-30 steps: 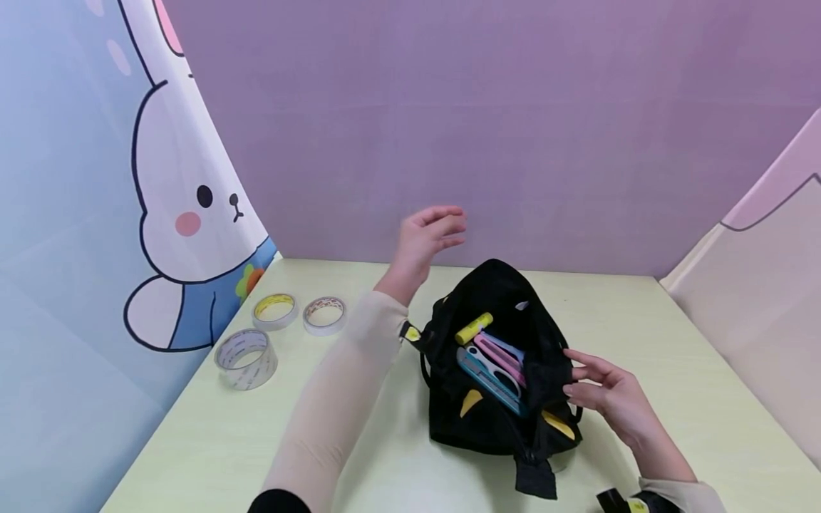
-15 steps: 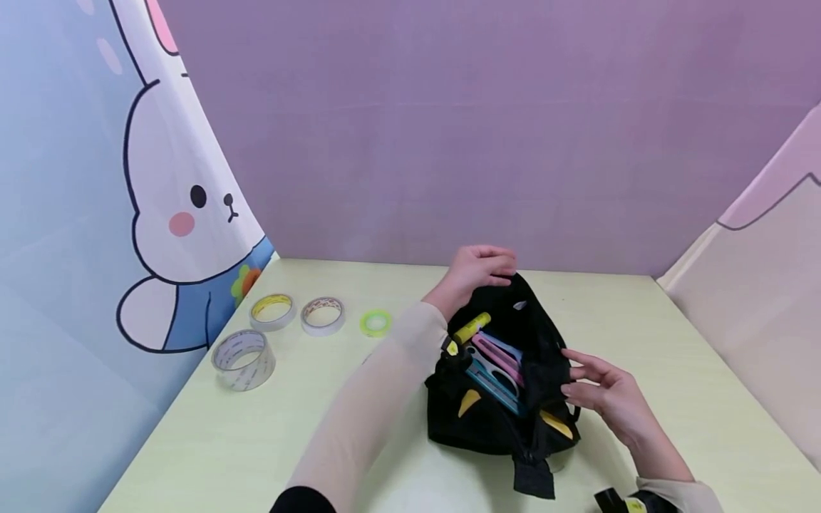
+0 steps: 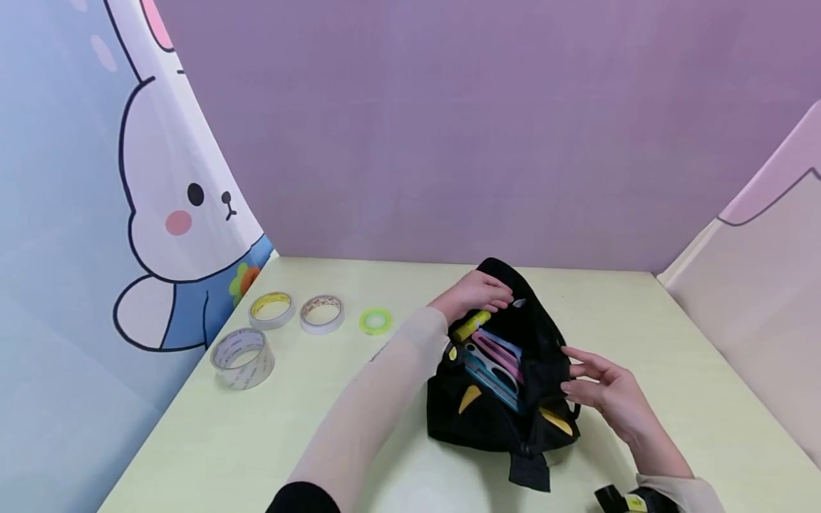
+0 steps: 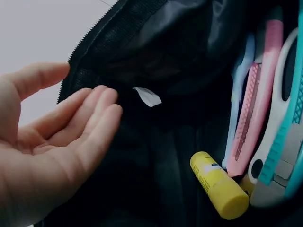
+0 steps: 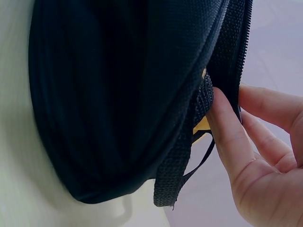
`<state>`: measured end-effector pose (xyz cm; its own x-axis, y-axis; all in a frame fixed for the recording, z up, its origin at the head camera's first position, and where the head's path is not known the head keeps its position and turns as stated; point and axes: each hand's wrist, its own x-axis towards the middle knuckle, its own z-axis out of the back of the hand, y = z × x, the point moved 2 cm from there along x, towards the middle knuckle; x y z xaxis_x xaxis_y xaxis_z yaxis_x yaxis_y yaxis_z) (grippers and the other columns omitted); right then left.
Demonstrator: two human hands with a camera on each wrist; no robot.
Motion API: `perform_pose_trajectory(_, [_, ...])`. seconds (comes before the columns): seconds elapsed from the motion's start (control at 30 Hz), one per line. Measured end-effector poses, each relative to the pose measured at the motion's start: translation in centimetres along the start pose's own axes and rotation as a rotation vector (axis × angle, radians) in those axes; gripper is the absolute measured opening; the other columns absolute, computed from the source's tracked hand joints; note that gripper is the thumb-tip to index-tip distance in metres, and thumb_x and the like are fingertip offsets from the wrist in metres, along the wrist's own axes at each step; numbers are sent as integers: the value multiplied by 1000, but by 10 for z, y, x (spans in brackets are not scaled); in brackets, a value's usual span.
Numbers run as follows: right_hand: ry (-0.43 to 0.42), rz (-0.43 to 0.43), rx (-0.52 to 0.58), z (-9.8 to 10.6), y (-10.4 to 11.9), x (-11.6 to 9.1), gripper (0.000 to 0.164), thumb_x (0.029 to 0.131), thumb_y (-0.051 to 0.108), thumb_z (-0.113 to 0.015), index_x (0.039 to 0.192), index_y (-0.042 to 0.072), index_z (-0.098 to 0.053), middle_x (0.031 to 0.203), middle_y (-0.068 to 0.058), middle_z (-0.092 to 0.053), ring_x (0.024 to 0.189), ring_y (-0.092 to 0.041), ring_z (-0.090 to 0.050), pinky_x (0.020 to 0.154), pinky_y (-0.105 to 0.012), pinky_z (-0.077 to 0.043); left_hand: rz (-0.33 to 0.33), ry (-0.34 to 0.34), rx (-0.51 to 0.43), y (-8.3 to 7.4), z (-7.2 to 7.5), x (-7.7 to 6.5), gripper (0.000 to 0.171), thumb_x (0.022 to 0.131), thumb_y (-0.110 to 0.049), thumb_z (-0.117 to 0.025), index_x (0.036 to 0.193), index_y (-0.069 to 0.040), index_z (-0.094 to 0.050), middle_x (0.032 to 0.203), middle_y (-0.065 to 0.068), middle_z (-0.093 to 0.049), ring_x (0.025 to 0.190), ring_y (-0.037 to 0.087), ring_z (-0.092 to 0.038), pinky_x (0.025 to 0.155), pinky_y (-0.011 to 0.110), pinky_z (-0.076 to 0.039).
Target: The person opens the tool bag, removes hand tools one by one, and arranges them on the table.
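Observation:
A black zippered bag [image 3: 462, 420] lies unzipped on the table. In its mouth are a yellow glue stick [image 4: 218, 187], a pink utility knife [image 4: 258, 99], a slim light-blue item [image 4: 240, 85], white-handled scissors [image 4: 266, 139] and a teal utility knife [image 4: 286, 156]. My left hand [image 3: 476, 293] reaches over the far side of the opening, fingers loosely bent above the glue stick. Its thumb is beside the zipper edge in the left wrist view, and nothing is between thumb and fingers. My right hand [image 3: 606, 395] pinches the bag's right rim between thumb and fingers.
Left of the bag on the table stand a wide clear tape roll [image 3: 256, 370], a yellow-cored tape roll [image 3: 286, 318], another tape roll [image 3: 323, 328] and a small green tape roll [image 3: 368, 328]. A purple wall [image 3: 449, 142] rises behind the table.
My left hand has moved right and down, from beyond the bag's left side to inside its opening. The green tape roll has come into view. The right hand keeps its hold.

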<state>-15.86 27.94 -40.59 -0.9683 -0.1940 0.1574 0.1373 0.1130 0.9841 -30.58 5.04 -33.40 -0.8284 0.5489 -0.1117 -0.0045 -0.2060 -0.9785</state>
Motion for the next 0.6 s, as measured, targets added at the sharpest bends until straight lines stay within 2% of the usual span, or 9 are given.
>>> perform_pose_trajectory(0.1, [2,2,4,1,1,0,59,87,-20,-59,124,24,-71,95,0,-70,78,-12,-71,69,-26,-60,30,84,71,4,-2,-2,35,100,-7,-59,132,9,-58,128,22,-63,117,31,-62,98,37,-52])
perform_pose_trajectory(0.2, [8,5,15,1,0,-1,59,87,-21,-58,124,24,-71,95,0,-70,78,-13,-71,69,-26,-60,60,117,76,13,-3,-1,36,101,-4,-55,133,12,-55,129,25,-61,120,34,-59,98,37,-51])
perform_pose_trajectory(0.3, [16,8,26,1,0,-2,60,87,-21,-58,124,24,-71,95,0,-70,78,-13,-71,69,-27,-60,89,57,72,19,-2,1,36,100,-3,-55,133,11,-56,127,23,-63,117,32,-61,95,34,-53])
perform_pose_trajectory(0.37, [19,13,29,0,0,-2,60,87,-21,-58,124,24,-71,95,0,-70,78,-13,-71,69,-27,-60,91,-7,86,22,0,3,32,98,-1,-56,128,10,-60,114,17,-67,104,25,-66,87,29,-55])
perform_pose_trajectory(0.43, [17,20,28,0,1,-2,60,87,-21,-58,125,23,-70,96,0,-70,79,-12,-71,69,-27,-60,97,-64,125,23,3,5,15,96,2,-55,100,9,-67,86,6,-63,75,15,-61,69,23,-51])
perform_pose_trajectory(0.47, [16,23,27,0,1,-1,60,87,-21,-58,125,23,-70,96,0,-70,79,-12,-71,69,-27,-60,102,-87,147,24,4,6,15,94,4,-53,84,6,-64,75,2,-55,64,12,-52,61,22,-45])
perform_pose_trajectory(0.5, [15,27,25,0,1,-1,60,87,-21,-58,125,23,-70,96,-1,-71,78,-12,-71,69,-26,-60,110,-108,167,24,6,6,22,93,5,-51,72,1,-57,67,0,-47,57,11,-43,56,24,-38])
perform_pose_trajectory(0.53, [14,29,24,0,2,-1,60,87,-21,-58,125,23,-70,95,-1,-71,78,-12,-71,69,-26,-60,125,-125,190,25,7,6,29,91,6,-50,64,-4,-48,62,-2,-39,53,11,-34,53,25,-32])
perform_pose_trajectory(0.6, [15,33,24,0,3,-1,60,87,-22,-58,125,23,-70,95,-1,-71,78,-12,-70,69,-26,-60,156,-141,247,27,10,6,36,90,6,-47,62,-10,-33,59,0,-31,51,14,-27,52,27,-26])
